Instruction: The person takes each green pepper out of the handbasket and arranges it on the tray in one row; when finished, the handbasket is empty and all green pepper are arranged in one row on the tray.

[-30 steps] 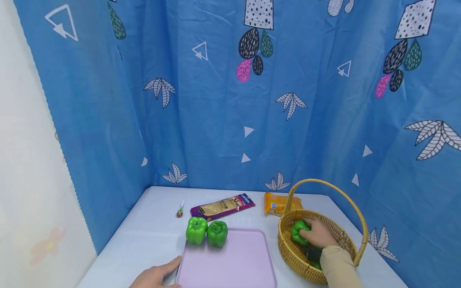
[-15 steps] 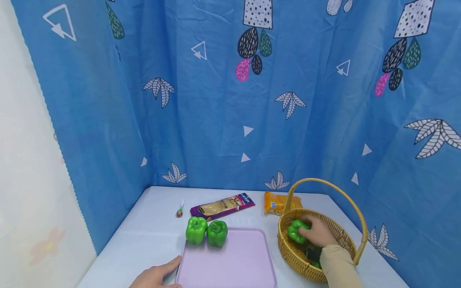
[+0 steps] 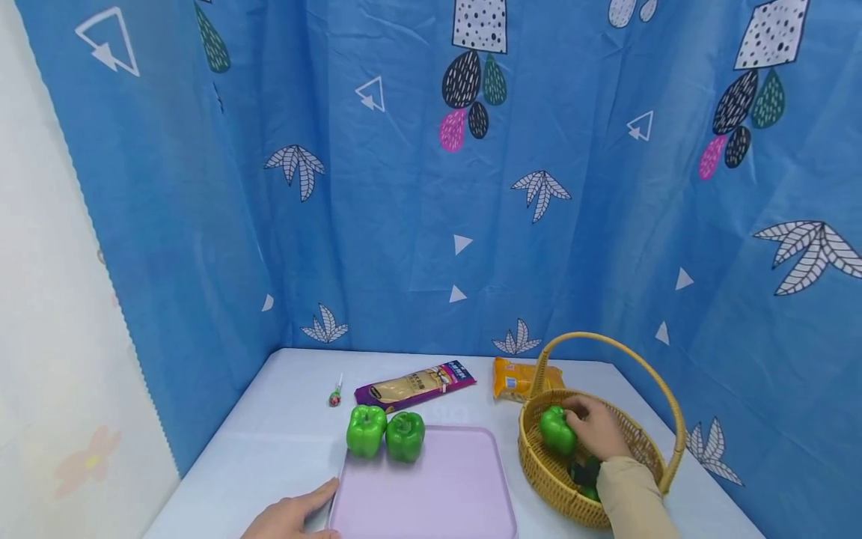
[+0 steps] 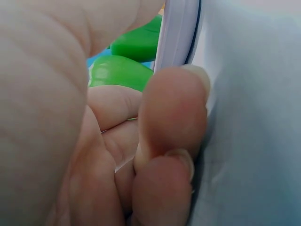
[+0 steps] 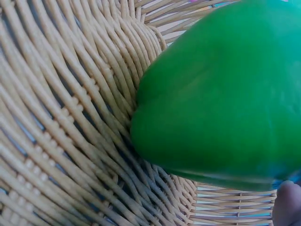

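Inside the wicker basket point(image 3: 548, 490), my right hand point(image 3: 598, 428) grips a green bell pepper point(image 3: 556, 433) near its top with thumb and fingers. Up close in the right wrist view, that pepper point(image 5: 216, 99) lies near the woven wall, with one fingertip at the lower right. My left hand point(image 3: 291, 515) rests on the table by the left edge of the lilac tray point(image 3: 431, 483), fingertips right at the rim. Two green bell peppers, a lighter one point(image 3: 366, 432) and a darker one point(image 3: 405, 437), stand side by side in the tray's far left corner.
A dark green item point(image 3: 586, 473) sits lower in the basket, partly hidden by my right arm. The tall basket handle point(image 3: 619, 342) arches over it. Behind the tray lie a lollipop point(image 3: 335, 394), a purple packet point(image 3: 414, 385) and an orange packet point(image 3: 515, 378). Blue curtain point(image 3: 404, 187) surrounds the table.
The bell pepper in the basket has turned more upright under my right hand, whose fingers have shifted to its top. My left hand and the tray stay where they were.
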A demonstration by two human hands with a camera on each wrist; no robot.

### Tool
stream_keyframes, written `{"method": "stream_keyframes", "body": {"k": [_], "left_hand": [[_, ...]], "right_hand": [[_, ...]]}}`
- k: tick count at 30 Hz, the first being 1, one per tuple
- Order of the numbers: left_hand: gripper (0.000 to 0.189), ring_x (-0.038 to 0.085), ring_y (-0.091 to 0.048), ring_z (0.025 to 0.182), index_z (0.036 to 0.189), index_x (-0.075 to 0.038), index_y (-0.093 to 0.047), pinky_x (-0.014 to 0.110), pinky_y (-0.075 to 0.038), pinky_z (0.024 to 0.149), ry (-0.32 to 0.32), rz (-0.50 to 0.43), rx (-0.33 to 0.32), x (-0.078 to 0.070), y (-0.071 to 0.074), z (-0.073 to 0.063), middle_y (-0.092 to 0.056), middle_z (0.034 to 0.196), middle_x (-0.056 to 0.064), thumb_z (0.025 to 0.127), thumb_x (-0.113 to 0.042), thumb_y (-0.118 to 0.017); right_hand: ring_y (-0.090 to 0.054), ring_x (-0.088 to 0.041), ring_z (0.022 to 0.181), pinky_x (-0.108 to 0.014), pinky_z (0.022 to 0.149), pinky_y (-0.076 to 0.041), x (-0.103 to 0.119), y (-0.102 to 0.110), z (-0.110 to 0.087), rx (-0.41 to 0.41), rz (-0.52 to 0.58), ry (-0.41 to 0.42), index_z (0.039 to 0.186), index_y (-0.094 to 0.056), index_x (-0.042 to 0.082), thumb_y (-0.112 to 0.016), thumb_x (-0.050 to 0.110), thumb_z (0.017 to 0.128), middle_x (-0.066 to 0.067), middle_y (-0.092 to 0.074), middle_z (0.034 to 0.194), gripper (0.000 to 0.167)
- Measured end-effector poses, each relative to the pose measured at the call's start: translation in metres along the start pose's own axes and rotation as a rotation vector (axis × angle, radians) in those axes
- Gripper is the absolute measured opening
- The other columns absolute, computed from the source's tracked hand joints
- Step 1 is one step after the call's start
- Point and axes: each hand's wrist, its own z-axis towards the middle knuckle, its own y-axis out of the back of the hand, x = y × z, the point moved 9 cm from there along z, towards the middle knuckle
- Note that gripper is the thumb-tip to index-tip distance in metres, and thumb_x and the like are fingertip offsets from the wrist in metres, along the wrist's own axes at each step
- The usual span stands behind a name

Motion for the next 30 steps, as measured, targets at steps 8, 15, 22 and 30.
{"method": "stream_keyframes", "body": {"k": [8,15,22,30], "left_hand": [[0.088,0.055,-0.048,0.135,0.152,0.0,-0.047,0.071,-0.046,0.109,0.007,0.001,0.001,0.001,0.0,0.0,-0.055,0.148,0.023,0.091,-0.057,-0.072],[0.086,0.054,-0.05,0.134,0.152,0.0,-0.048,0.07,-0.048,0.108,-0.015,0.008,-0.004,-0.002,0.001,-0.001,-0.056,0.148,0.022,0.091,-0.056,-0.072],[0.086,0.054,-0.05,0.134,0.152,0.001,-0.047,0.069,-0.048,0.108,-0.023,0.005,0.001,-0.002,0.0,0.001,-0.056,0.148,0.022,0.092,-0.056,-0.071],[0.086,0.054,-0.053,0.131,0.151,0.001,-0.047,0.07,-0.049,0.106,-0.05,0.025,-0.007,-0.001,0.002,-0.001,-0.057,0.147,0.023,0.092,-0.057,-0.071]], "right_hand": [[-0.065,-0.04,0.11,-0.046,0.078,-0.063,0.003,0.0,-0.002,0.002,-0.011,0.01,0.124,-0.073,0.005,-0.061,0.019,0.102,-0.023,-0.065,0.13,0.029],[-0.066,-0.035,0.107,-0.045,0.078,-0.064,-0.002,-0.007,0.006,0.067,-0.05,-0.012,0.129,-0.069,0.005,-0.082,0.057,0.083,-0.02,-0.067,0.129,0.071],[-0.066,-0.031,0.103,-0.045,0.079,-0.064,-0.006,-0.008,0.01,0.074,-0.063,-0.031,0.131,-0.066,0.001,-0.087,0.052,0.08,-0.019,-0.067,0.126,0.075],[-0.066,-0.031,0.103,-0.042,0.077,-0.064,0.006,-0.002,0.008,0.046,-0.036,0.008,0.132,-0.065,0.0,-0.085,0.049,0.084,-0.02,-0.066,0.125,0.071]]}}
